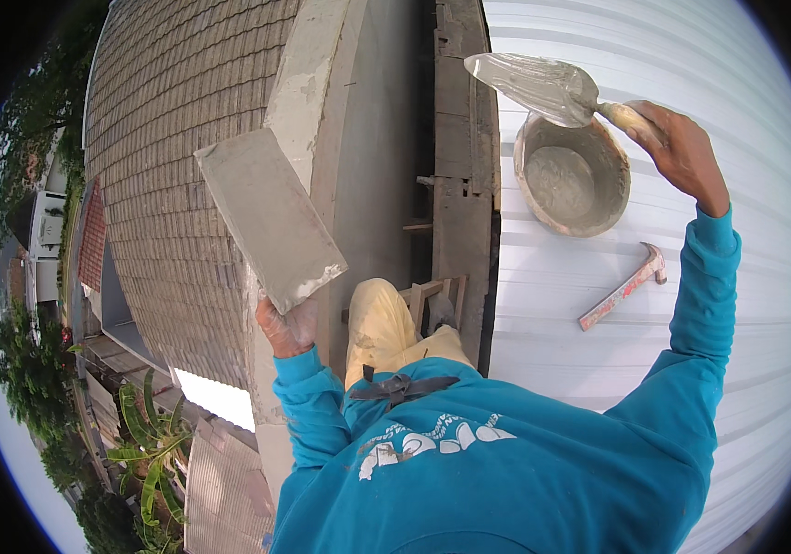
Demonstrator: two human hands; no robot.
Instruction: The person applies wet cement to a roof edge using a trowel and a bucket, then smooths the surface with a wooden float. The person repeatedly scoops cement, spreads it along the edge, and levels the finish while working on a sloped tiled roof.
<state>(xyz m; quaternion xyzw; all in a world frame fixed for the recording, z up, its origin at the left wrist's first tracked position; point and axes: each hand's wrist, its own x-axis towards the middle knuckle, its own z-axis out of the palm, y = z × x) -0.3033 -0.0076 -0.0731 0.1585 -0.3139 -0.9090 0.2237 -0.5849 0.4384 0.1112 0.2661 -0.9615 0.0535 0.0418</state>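
Grey mortar coats the flat rectangular board (269, 216) that the left hand (287, 325) grips by its near end, fingers wrapped around the handle beneath it. The board tilts up over the left side of the scene, in front of a tiled roof (169, 166) of small brown ridged tiles that falls away to the left, with trees and lower roofs far below. Just right of the board runs a rendered concrete parapet (308, 83), smooth and pale, then a flat grey gutter channel (382, 138) and a rough wooden plank (460, 138) along its right edge. Near the person's yellow trouser knee (379, 323) the channel narrows, leaving little room. Further right lies white corrugated metal roofing (552, 314), wide and open. On it sits a round mortar-crusted pan (569, 175) holding a shallow pool of wet grey mortar. Above its left rim hovers a pointed steel trowel (534, 86), smeared grey, its wooden handle clasped tight in the fingers of the right hand (682, 148). Near the pan, to its right, a claw hammer (624, 286) with a reddish handle lies loose on the sheeting.
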